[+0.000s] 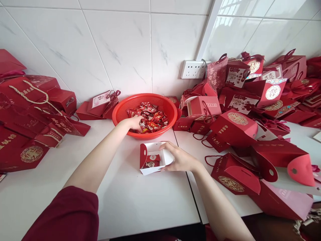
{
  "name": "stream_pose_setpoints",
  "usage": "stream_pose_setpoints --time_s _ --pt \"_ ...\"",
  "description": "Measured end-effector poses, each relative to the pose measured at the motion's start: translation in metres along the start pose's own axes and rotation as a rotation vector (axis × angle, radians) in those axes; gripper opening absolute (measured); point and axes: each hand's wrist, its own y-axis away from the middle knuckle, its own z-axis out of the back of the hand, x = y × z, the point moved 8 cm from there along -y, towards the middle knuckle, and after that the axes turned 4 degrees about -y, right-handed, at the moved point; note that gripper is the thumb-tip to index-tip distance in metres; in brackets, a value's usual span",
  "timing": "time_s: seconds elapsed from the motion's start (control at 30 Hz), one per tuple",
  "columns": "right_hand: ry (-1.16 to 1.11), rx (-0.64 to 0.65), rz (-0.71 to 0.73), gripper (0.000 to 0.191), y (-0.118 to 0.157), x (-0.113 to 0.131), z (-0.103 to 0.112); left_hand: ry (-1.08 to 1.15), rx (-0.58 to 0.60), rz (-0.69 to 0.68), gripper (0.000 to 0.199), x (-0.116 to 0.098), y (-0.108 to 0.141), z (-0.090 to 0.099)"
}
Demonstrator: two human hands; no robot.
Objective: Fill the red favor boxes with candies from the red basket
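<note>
My left hand (135, 123) reaches into a red plastic colander (145, 134) full of small red-wrapped candies (155, 117). Its fingers are bent down among the wrappers, so I cannot see whether they pinch one. On the white table in front of me, my right hand (181, 157) grips the right end of a small open gift box (143, 155), thumb at the rim and fingers around the side. The box is red outside and white inside, and a few red packets (153, 160) lie in it.
Red gift boxes (237, 122) are heaped along the right side, some tipped over. More red boxes and bags with rope handles (30, 130) stand at the left. A white socket strip (194, 69) sits on the tiled wall behind. A seam (192, 187) runs between two table tops (140, 204).
</note>
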Motion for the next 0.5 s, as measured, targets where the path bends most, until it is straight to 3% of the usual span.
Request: stream_pose_setpoints --time_s 0.1,0.2,0.33,0.5 --pt "-0.006 0.001 0.005 0.066 0.000 0.000 0.000 -0.070 -0.005 0.086 0.130 0.009 0.001 0.002" --pt "-0.007 0.000 0.011 0.067 0.000 0.001 0.000 -0.133 0.055 0.118 0.133 0.012 0.001 -0.001" --pt "-0.016 -0.004 0.016 0.066 0.000 0.001 0.000 -0.139 0.130 0.103 0.111 0.010 0.000 -0.004" --pt "-0.021 -0.003 0.016 0.066 0.000 0.000 -0.002 -0.111 0.199 0.013 0.058 0.002 0.002 -0.010"
